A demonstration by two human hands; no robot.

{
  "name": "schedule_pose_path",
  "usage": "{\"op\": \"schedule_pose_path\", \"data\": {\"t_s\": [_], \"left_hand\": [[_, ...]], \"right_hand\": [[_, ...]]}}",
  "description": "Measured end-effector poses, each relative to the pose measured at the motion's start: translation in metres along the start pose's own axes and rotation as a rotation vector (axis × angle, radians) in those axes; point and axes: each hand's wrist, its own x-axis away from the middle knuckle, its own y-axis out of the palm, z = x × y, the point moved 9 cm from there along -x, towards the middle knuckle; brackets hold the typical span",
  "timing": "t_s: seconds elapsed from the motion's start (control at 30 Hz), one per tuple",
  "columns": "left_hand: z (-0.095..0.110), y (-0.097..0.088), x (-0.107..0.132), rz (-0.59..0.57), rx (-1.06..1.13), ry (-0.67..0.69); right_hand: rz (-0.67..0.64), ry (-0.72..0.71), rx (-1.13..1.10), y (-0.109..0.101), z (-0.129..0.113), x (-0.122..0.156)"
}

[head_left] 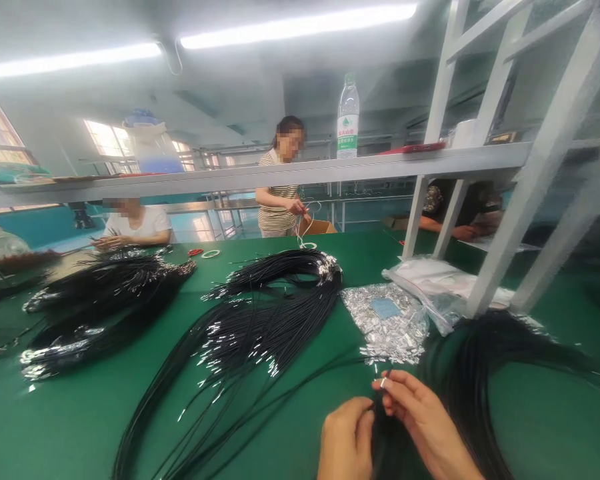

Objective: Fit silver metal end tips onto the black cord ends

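Observation:
My right hand (pixel 423 415) pinches a small silver metal terminal (pixel 383 383) between thumb and fingertips, just in front of the bag. Beside it my left hand (pixel 347 437) is closed, its thumb and fingers pressed together by a thin black cable; its grip is partly hidden. An open plastic bag of silver terminals (pixel 405 337) with a blue label lies right beyond my fingers, several terminals spilling at its near edge. To the left spreads a bundle of black cables (pixel 300 327), many tipped with silver terminals. Another loop of black cables (pixel 473 380) lies right of my hands.
More black cable bundles (pixel 105 313) cover the left of the green table (pixel 260 427). A grey shelf frame (pixel 505 220) rises at right; on its board stands a water bottle (pixel 349 120). Clear plastic bags (pixel 435 280) lie by its post. Several people sit or stand across the table.

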Motion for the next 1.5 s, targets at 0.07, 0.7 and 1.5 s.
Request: {"op": "schedule_pose_path", "data": {"t_s": [0.07,0.7,1.5], "left_hand": [[-0.004,0.0,0.0,-0.006,0.014,-0.047],[-0.012,-0.007,0.001,0.121,0.125,-0.083],[-0.018,-0.003,0.001,0.134,-0.022,-0.029]], "right_hand": [[-0.115,0.032,0.081,0.012,0.006,0.001],[0.19,-0.291,1.71,-0.032,-0.028,-0.066],[0.124,-0.294,1.784,-0.003,-0.029,-0.059]]}}
